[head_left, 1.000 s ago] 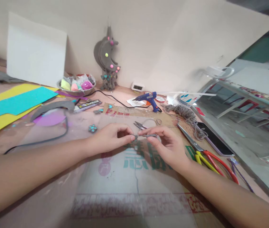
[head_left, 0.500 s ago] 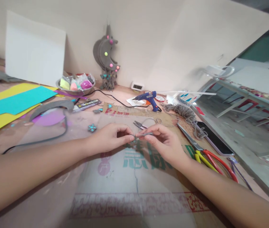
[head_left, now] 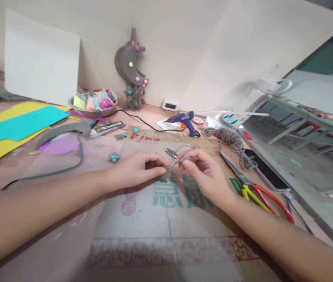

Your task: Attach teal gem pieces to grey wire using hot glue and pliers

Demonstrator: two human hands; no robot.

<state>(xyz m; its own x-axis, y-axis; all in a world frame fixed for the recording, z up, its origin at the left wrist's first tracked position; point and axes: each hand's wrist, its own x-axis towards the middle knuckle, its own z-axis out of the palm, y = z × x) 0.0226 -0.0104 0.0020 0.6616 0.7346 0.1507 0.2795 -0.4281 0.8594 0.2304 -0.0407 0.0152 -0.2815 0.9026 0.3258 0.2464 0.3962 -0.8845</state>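
Yarn (head_left: 227, 140): grey, stringy tangle, far right | Star ornament (head_left: 114, 157): grey-and-blue, left | Small grey piece (head_left: 167, 170): outline blurred, centre, between the hands | Left hand (head_left: 144, 168): fingertips pinched on it | Right hand (head_left: 204, 174): fingertips pinching thin grey strand (head_left: 187, 159)

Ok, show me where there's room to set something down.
Largest: the translucent sheet between left forearm and right forearm, though a thin thread trails over it. Smaller: between the dark cord and small star. Crowded: beyond the right forearm, with scissors, phone and yarn.
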